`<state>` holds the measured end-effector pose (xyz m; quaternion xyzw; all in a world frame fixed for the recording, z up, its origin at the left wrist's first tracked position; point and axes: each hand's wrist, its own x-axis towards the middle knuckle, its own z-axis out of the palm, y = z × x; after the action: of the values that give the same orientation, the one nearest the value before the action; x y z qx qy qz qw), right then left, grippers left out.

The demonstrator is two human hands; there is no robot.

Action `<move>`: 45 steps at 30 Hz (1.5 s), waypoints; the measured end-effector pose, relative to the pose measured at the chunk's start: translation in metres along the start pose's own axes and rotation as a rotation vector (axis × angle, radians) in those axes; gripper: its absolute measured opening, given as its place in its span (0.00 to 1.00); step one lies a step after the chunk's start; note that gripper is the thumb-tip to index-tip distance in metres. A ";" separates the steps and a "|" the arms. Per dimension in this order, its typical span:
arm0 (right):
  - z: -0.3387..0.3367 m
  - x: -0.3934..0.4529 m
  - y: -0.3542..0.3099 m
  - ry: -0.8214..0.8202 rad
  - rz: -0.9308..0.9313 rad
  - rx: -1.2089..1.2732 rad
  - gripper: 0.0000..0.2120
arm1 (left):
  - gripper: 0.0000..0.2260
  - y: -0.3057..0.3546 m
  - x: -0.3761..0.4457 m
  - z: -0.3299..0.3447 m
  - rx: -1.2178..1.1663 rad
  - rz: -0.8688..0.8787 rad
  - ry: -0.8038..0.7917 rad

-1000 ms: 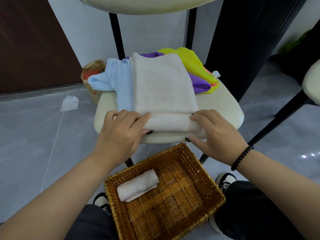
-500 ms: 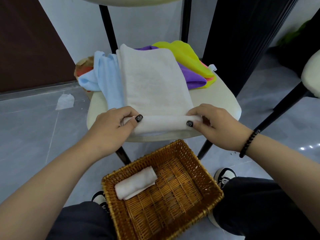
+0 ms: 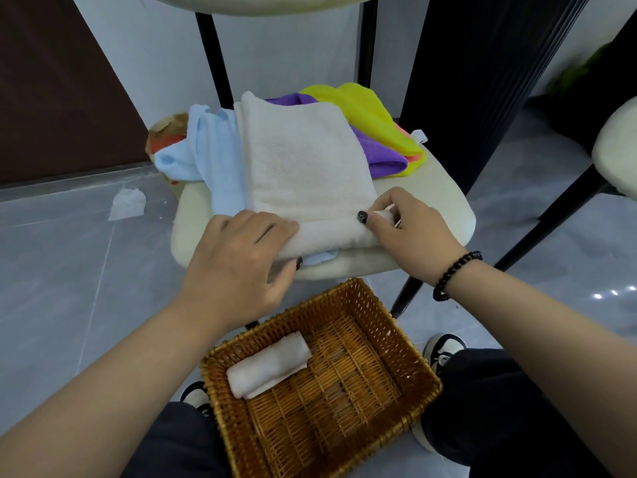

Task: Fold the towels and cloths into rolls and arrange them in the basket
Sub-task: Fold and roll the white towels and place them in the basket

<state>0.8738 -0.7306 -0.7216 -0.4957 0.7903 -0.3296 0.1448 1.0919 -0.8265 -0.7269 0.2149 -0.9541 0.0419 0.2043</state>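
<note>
Nearest, the wicker basket (image 3: 344, 391) sits on the floor between the person's feet with one rolled white towel (image 3: 269, 369) lying against its left wall, so most of its floor looks open for more rolls. Just beyond it, on the near edge of the cream chair seat (image 3: 444, 201), the left hand (image 3: 238, 267) curls over the left end of the white towel (image 3: 303, 170) while the right hand (image 3: 400, 225) pinches its right end; the soft, light terry should roll easily but spring loose unless both ends are held. Farther back the light blue towel (image 3: 206, 150) lies partly under it, and the purple cloth (image 3: 382, 153) and yellow cloth (image 3: 362, 108), apparently over a pink one, crowd the seat's far corner.
</note>
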 end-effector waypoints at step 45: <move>0.016 -0.015 0.000 0.037 -0.284 -0.096 0.10 | 0.12 0.005 0.001 0.000 -0.477 -0.462 -0.055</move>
<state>0.8896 -0.7234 -0.7344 -0.6027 0.7297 -0.3177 0.0580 1.0892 -0.8226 -0.7268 0.3727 -0.8681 -0.2361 0.2274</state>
